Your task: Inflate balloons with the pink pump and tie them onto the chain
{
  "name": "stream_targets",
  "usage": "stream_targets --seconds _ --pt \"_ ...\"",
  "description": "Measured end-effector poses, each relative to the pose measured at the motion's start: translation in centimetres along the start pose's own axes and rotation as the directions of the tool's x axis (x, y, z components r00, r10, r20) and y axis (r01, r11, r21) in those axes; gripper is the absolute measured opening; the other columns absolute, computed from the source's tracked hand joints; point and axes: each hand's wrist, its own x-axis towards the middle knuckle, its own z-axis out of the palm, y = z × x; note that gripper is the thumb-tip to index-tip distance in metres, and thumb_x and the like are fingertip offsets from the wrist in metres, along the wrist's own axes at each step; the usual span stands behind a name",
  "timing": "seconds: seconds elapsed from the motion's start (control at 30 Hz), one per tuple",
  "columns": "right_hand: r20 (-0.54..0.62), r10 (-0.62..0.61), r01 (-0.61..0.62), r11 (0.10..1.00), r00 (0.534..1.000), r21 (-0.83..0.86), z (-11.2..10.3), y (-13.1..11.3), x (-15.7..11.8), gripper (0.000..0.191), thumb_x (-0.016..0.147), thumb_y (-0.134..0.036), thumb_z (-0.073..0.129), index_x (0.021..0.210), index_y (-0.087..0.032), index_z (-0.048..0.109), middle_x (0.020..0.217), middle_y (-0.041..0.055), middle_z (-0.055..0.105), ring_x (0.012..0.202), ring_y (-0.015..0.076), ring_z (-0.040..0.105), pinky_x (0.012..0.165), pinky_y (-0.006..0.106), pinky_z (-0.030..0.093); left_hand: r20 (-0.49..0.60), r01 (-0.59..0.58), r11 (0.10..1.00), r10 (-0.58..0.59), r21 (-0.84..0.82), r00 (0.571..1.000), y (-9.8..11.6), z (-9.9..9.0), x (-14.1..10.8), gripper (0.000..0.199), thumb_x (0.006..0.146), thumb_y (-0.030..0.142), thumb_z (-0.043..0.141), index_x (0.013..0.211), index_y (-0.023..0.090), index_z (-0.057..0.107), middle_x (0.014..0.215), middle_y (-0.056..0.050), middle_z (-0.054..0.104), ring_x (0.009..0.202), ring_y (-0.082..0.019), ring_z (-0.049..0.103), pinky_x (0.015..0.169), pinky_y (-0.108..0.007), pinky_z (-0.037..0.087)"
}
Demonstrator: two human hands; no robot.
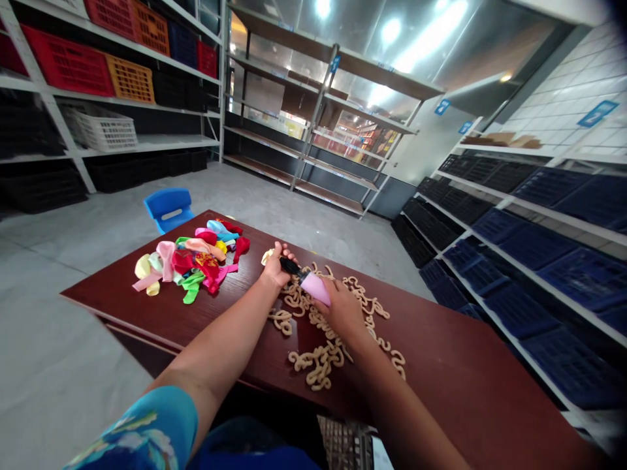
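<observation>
My right hand (343, 310) is wrapped round the pink handle of a tool (315, 288) with a dark, bristly-looking end; its exact kind is unclear. That dark end points left and meets the palm side of my left hand (279, 267). The fingers of my left hand are curled, and a small pale yellow piece (267, 256), which looks like a balloon, sticks out at its left side. Under and around both hands lie many tan, curly, rope-like pieces (321, 362) on the table. Left of my left hand is a pile of colourful limp balloons (196, 258).
The dark red-brown table (455, 372) slants across the view. A blue chair (169, 207) stands behind its far left corner. Shelves with red, orange and white crates (110, 127) are at the left, dark blue crates (553, 287) at the right. A tall rack (306, 143) stands at the back.
</observation>
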Motion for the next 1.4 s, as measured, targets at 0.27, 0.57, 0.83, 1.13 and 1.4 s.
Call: stream_targets --seconds 0.27,0.57,0.83,1.13,1.4 --pt "0.079 0.014 -0.011 0.999 0.997 -0.046 0.2 -0.6 0.3 0.069 0.073 -0.045 0.06 0.133 -0.024 0.031 0.12 0.0108 0.053 0.107 0.0232 0.05 0.085 0.033 0.037 -0.095 0.032 0.999 -0.033 -0.014 0.995 0.7 0.7 -0.6 0.048 0.077 0.049 0.056 0.054 0.018 0.025 0.046 0.005 0.034 0.04 -0.009 0.038 0.046 -0.026 0.039" --pt "0.119 0.097 -0.08 0.987 0.988 -0.138 -1.3 1.4 -1.6 0.031 0.076 -0.036 0.055 0.103 -0.022 0.05 0.099 0.0063 0.061 0.089 0.0191 0.057 0.07 0.027 0.038 -0.077 -0.083 0.996 0.086 0.042 0.993 1.9 2.1 -0.9 0.047 0.081 0.054 0.045 0.056 0.019 0.027 0.045 0.005 0.029 0.037 -0.008 0.032 0.039 -0.022 0.031" --pt "0.069 0.2 -0.184 0.964 0.977 -0.19 -1.0 5.0 -3.5 0.04 0.075 -0.053 0.052 0.101 -0.023 0.049 0.097 0.0052 0.06 0.087 0.0206 0.057 0.064 0.027 0.036 -0.053 -0.254 0.956 0.264 0.145 0.963 3.0 2.6 -0.9 0.021 0.087 0.033 0.041 0.085 0.015 0.052 0.067 -0.005 0.059 0.04 -0.006 0.038 0.041 -0.021 0.033" --pt "0.033 0.208 -0.199 0.965 0.978 -0.168 0.2 0.0 0.6 0.039 0.075 -0.051 0.053 0.098 -0.02 0.049 0.09 0.0068 0.062 0.079 0.0195 0.06 0.06 0.026 0.037 0.064 -0.241 0.95 0.233 0.2 0.97 1.2 3.0 -1.9 0.015 0.072 0.012 0.048 0.085 0.016 0.054 0.084 -0.007 0.063 0.048 -0.008 0.05 0.04 -0.019 0.031" --pt "0.049 0.175 -0.166 0.975 0.983 -0.146 0.5 1.4 -1.4 0.031 0.076 -0.043 0.053 0.098 -0.021 0.051 0.094 0.0059 0.061 0.084 0.019 0.058 0.064 0.026 0.038 0.011 -0.208 0.964 0.209 0.169 0.978 2.2 2.9 -1.5 0.015 0.072 0.008 0.042 0.061 0.018 0.036 0.051 0.003 0.041 0.039 -0.006 0.034 0.038 -0.018 0.026"
